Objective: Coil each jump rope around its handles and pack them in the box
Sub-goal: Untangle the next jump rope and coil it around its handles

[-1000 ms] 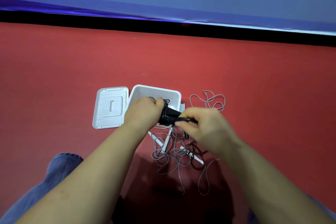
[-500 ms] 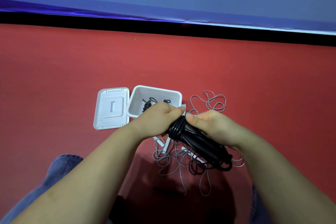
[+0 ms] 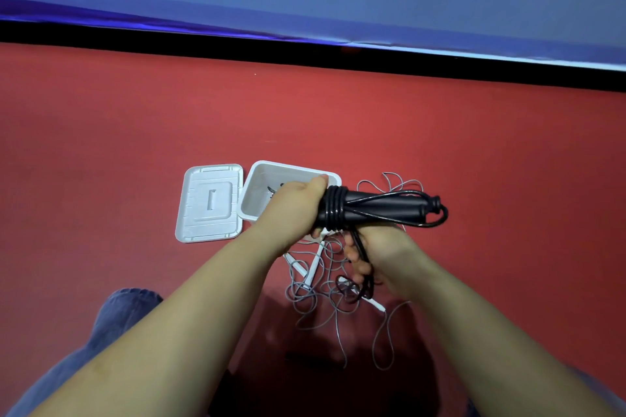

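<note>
One jump rope is in hand and mid-coil, judging from the head view, the only one: the left hand (image 3: 294,205) grips the paired black handles (image 3: 379,208) at their near end, held level just right of the white box (image 3: 271,176), with several turns of black cord (image 3: 333,211) wound tight beside the fingers and one loop lying along the handles to their far end. The right hand (image 3: 376,256), below the handles, is clenched around the free tail of that cord. The box is open, its lid (image 3: 210,203) flat on the red floor (image 3: 135,132) just left of it; something dark lies inside, too hidden to name. The grey rope (image 3: 338,294) with white handles (image 3: 313,267) lies tangled and uncoiled on the floor under the hands. Estimate: first rope nearly wound, not packed; grey rope untouched.
</note>
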### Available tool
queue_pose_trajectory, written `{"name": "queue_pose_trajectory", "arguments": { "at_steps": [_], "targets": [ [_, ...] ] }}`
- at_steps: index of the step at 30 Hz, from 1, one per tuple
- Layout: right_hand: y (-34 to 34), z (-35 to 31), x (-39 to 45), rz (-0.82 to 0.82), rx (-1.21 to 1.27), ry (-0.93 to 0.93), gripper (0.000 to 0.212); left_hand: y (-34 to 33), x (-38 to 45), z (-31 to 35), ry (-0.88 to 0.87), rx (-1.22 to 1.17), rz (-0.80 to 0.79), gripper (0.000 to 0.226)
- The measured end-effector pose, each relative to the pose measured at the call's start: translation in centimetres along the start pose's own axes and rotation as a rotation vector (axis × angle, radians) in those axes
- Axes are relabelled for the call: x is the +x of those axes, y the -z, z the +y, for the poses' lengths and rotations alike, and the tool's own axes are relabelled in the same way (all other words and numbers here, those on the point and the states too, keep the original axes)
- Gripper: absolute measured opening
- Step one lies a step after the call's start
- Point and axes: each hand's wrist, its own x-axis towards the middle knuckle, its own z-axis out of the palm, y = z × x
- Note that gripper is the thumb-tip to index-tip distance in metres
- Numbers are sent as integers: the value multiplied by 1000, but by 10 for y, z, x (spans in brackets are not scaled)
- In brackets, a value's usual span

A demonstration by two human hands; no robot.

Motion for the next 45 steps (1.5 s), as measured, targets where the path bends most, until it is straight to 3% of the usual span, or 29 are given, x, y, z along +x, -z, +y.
{"name": "queue_pose_trajectory", "arguments": {
  "at_steps": [4, 7, 10, 14, 18, 20, 23, 26, 29, 32, 34, 37, 40, 45],
  "targets": [
    [-1, 1, -3, -50, -41, 69, 43, 7, 2, 0, -39, 63, 191, 57],
    [-5, 4, -6, -89, -236, 170, 47, 13, 6, -2, -30, 165, 324, 55],
    [-8, 6, -11, -92, -465, 291, 39, 18, 8, -8, -57, 268, 397, 53],
    [-2, 3, -19, 82, -838, 591, 32, 16, 8, -13, -39, 424, 363, 50],
    [17, -8, -17, 294, -808, 774, 8, 11, 10, -15, -7, 505, 194, 50],
    [29, -11, -14, 334, -804, 759, 10, 9, 9, -16, -45, 457, 41, 51],
    [37, -9, -11, 317, -887, 626, 29, 9, 4, -14, -114, 334, -174, 49],
    [43, -8, -8, 57, -727, 328, 55, 9, -1, -13, -131, 263, -278, 49],
    [45, -6, -9, -147, -492, 223, 49, 9, -6, -12, -129, 233, -344, 51],
    [40, -8, -11, -191, -246, 133, 45, 11, -9, -7, -123, 166, -336, 52],
    [32, -8, -9, -230, 62, 46, 44, 13, -10, -2, -112, 84, -286, 50],
    [22, -2, -5, -274, 364, 56, 33, 13, -7, 3, -110, 13, -193, 50],
    [16, 0, -4, -241, 345, 65, 41, 9, -5, 1, -66, -34, -150, 49],
    [4, 2, 4, -33, 110, 38, 51, 3, 1, -4, 47, -113, -72, 46]
  ]
}}
